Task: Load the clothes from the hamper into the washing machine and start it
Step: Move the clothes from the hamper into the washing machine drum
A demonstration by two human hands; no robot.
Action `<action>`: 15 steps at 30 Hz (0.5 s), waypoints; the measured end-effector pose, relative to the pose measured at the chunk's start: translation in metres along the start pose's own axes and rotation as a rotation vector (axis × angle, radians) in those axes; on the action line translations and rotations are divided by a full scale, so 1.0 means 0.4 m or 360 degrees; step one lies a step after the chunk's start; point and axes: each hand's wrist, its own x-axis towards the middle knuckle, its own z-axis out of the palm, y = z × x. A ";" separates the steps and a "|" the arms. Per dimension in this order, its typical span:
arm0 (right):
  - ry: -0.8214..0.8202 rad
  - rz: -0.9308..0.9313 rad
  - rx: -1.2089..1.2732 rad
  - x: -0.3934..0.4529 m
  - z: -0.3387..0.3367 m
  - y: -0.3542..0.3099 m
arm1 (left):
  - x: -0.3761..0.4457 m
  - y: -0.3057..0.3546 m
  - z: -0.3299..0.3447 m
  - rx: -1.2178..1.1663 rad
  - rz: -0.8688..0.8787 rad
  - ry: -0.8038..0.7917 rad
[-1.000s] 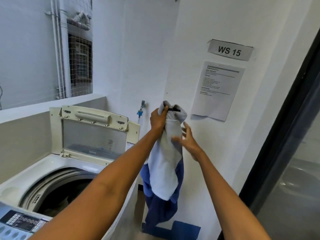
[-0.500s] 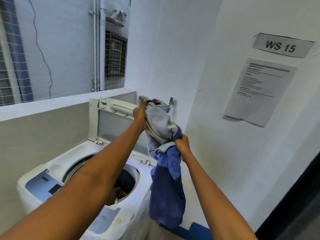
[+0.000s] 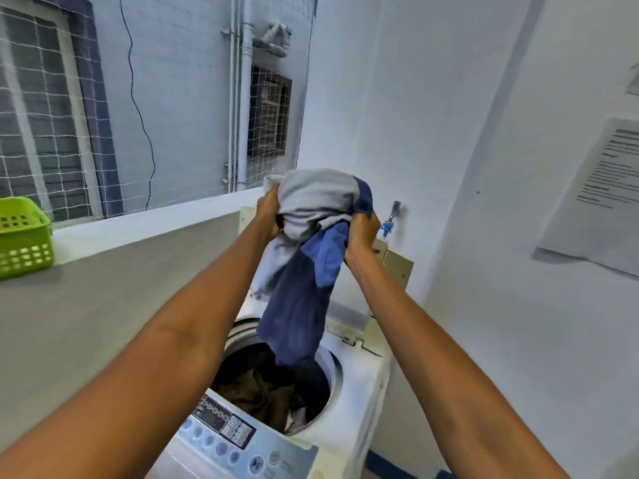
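Note:
A grey and blue garment [image 3: 304,271] hangs from both my hands above the open top-loading washing machine [image 3: 359,385]. My left hand [image 3: 268,216] grips its grey upper part and my right hand [image 3: 361,233] grips the blue part. The garment's lower end dangles into the drum opening, where dark brown clothes [image 3: 256,385] lie. The machine's lid [image 3: 397,264] stands open behind the garment, mostly hidden. The control panel [image 3: 224,426] with its buttons faces me at the front.
A green plastic basket [image 3: 22,236] stands on the grey ledge [image 3: 138,229] at the left. A tap [image 3: 392,216] sticks out of the white wall behind the machine. A printed notice [image 3: 608,195] hangs on the right wall. Netting covers the opening above the ledge.
My view has swung left and down over the machine. Both hands carried the garment from beside the machine to above the drum, and the right hand now grips it fully.

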 end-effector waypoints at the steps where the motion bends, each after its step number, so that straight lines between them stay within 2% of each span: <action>1: 0.0010 -0.0012 -0.0097 0.001 0.013 0.026 | 0.019 -0.010 -0.025 0.0056 -0.0032 -0.0003; 4: 0.0016 -0.0023 -0.0354 0.002 0.021 0.123 | 0.065 -0.065 -0.098 0.0288 -0.0200 -0.0154; 7: -0.0077 0.0107 -0.0712 0.002 0.000 0.247 | 0.090 -0.144 -0.167 0.0500 -0.0469 -0.0283; 9: -0.0277 0.0203 -0.1057 -0.009 -0.030 0.331 | 0.106 -0.205 -0.209 0.0657 -0.0587 -0.0234; 12: -0.0647 0.0330 -0.1387 -0.044 -0.072 0.458 | 0.138 -0.314 -0.274 0.0760 -0.0570 -0.0047; 15: -0.0682 0.0422 -0.1549 -0.074 -0.095 0.582 | 0.142 -0.414 -0.310 0.0762 -0.0481 0.0091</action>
